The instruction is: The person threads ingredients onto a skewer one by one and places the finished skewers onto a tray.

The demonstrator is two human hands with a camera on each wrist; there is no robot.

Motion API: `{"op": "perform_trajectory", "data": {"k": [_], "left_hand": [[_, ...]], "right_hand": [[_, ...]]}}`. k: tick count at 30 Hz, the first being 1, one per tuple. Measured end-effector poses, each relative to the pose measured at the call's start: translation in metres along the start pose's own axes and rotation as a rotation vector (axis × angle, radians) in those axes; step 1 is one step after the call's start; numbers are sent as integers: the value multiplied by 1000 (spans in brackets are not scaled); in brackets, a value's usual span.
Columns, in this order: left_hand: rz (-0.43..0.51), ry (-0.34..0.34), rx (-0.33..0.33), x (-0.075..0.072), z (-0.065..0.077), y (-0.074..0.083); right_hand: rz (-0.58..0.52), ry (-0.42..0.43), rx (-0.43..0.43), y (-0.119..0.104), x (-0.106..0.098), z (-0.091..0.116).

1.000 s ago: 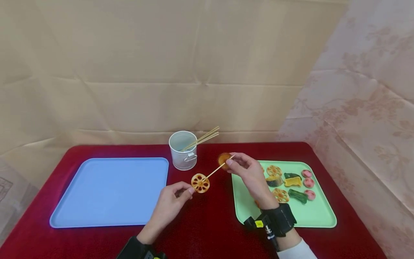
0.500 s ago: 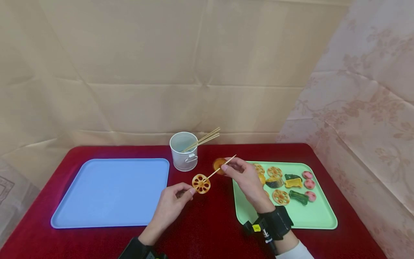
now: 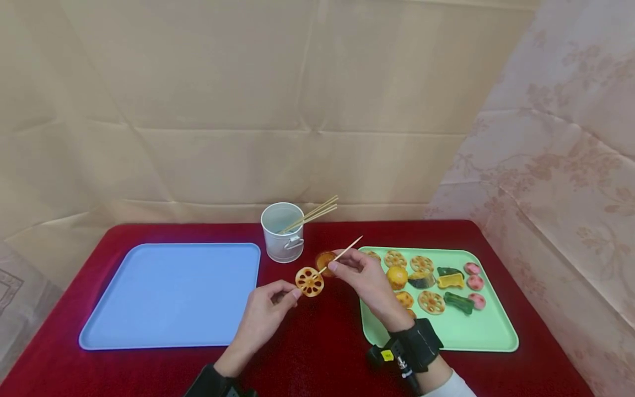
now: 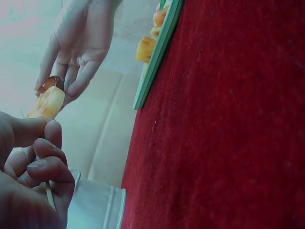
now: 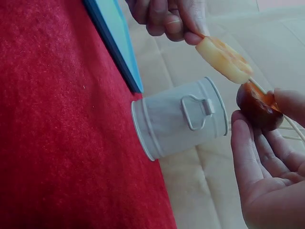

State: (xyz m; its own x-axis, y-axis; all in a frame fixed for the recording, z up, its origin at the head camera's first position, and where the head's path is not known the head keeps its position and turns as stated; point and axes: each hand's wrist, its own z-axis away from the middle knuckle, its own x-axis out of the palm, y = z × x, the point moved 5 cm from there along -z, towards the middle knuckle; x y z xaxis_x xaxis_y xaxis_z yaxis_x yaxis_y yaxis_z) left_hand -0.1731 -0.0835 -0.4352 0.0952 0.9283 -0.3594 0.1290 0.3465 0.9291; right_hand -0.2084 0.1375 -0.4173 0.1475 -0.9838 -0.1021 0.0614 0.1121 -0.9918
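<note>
My left hand [image 3: 268, 306] pinches a thin wooden skewer [image 3: 351, 245] just below a lotus root slice [image 3: 310, 283] threaded on it. The skewer slants up and to the right, its tip bare. My right hand [image 3: 364, 275] holds a brown, rounded piece like a mushroom cap [image 5: 252, 106] between thumb and fingers. In the right wrist view this cap sits right against the lotus slice, the skewer emerging past its orange face. My left wrist view shows the skewer's lower end [image 4: 50, 195] beneath the curled left fingers.
A white metal bucket [image 3: 281, 245] with several skewers stands behind the hands. To the left lies a blue tray [image 3: 173, 298]. A green tray [image 3: 488, 331] at right carries food pieces, among them lotus slices [image 3: 431, 302], green pieces [image 3: 458, 302] and pink rounds [image 3: 475, 283].
My right hand has moved left and slightly down with the brown cap, along the skewer to the lotus slice. More bare skewer shows beyond it. The left hand has hardly moved.
</note>
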Motion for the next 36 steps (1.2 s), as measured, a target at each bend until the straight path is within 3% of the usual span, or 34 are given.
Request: {"op": "perform_trajectory", "data": {"k": [7, 26, 31, 36], "left_hand": [[7, 1, 11, 1, 0, -1], [36, -48, -41, 5, 0, -4], [22, -22, -1, 5, 1, -4], [13, 8, -1, 3, 1, -5]], "right_hand": [[14, 11, 3, 3, 3, 0], [4, -6, 15, 6, 2, 0], [10, -7, 17, 7, 1, 0], [30, -1, -22, 2, -5, -1]]}}
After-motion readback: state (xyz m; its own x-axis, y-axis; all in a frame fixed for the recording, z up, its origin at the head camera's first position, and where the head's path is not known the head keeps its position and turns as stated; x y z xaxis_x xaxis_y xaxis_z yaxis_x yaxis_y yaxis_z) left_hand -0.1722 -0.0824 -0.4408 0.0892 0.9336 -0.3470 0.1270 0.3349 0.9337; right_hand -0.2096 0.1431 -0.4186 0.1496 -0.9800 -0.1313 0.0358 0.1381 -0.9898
